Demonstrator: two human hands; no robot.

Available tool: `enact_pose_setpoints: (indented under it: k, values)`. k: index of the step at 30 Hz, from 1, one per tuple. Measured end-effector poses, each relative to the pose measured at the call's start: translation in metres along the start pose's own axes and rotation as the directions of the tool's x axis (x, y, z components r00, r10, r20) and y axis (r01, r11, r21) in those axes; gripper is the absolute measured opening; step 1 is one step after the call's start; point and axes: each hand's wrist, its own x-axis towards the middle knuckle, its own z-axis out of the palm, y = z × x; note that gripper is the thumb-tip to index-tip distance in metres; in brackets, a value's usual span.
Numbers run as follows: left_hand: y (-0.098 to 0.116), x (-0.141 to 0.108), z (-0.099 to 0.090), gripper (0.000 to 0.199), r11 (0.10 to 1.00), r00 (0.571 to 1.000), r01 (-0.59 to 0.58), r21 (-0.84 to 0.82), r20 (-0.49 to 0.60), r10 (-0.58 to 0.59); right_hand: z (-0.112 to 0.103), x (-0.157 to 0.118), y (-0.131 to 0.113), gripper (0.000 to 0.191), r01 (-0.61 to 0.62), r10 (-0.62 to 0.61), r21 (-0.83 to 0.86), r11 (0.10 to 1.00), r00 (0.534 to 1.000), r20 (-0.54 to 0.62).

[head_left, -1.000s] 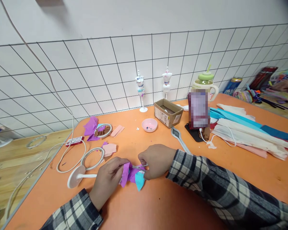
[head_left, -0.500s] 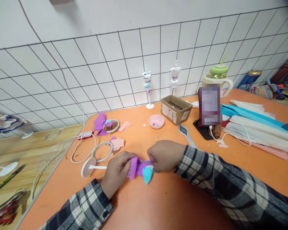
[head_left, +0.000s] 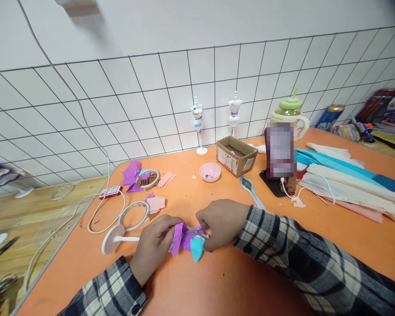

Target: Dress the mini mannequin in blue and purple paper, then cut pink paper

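Observation:
My right hand (head_left: 223,223) is closed on a small pair of metal scissors (head_left: 196,231), whose blades point left over purple crepe paper (head_left: 186,240). Its finger loop shows below my fingers. My left hand (head_left: 153,245) pinches the purple paper's upper edge beside the blades. The same hand covers most of a small white stand lying on its side; its round base (head_left: 110,239) and thin stem stick out to the left. A pointed piece of light blue paper (head_left: 196,249) hangs below the scissors. What the paper is wrapped on is hidden by my left hand.
Rolls of white tape (head_left: 134,216) and purple and pink paper scraps (head_left: 156,204) lie left. Two small mannequins (head_left: 198,118), a pink bowl (head_left: 210,172) and a cardboard box (head_left: 237,154) stand behind. Grey tongs (head_left: 251,191), a propped phone (head_left: 279,151) and paper strips (head_left: 344,180) are right.
The scissor blades have spread apart, where before they looked nearly closed. The whole view has shifted slightly; both hands stay at the purple paper.

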Motion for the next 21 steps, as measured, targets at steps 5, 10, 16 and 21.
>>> enact_pose_setpoints:
  k: [5, 10, 16, 21]
  values:
    - [-0.002, -0.001, 0.0, 0.023, 1.0, 1.0, 0.009, 0.006, 0.0, -0.009, 0.002, 0.007, 0.0, 0.047, 0.031, -0.031, 0.018, 0.999, 0.999, -0.031]
    - [-0.001, -0.001, 0.001, 0.022, 1.0, 1.0, 0.005, 0.012, -0.012, -0.005, 0.001, 0.007, 0.002, 0.044, 0.018, -0.018, 0.009, 1.0, 1.0, -0.025]
    - [0.002, 0.001, 0.0, 0.024, 0.999, 1.0, 0.015, 0.03, -0.01, -0.015, 0.001, 0.008, 0.001, 0.049, 0.037, -0.037, 0.013, 0.999, 0.999, -0.003]
    - [0.0, 0.001, 0.001, 0.023, 0.999, 1.0, 0.011, 0.038, -0.02, -0.01, -0.001, 0.012, 0.0, 0.053, 0.056, -0.056, 0.003, 0.998, 0.998, 0.007]
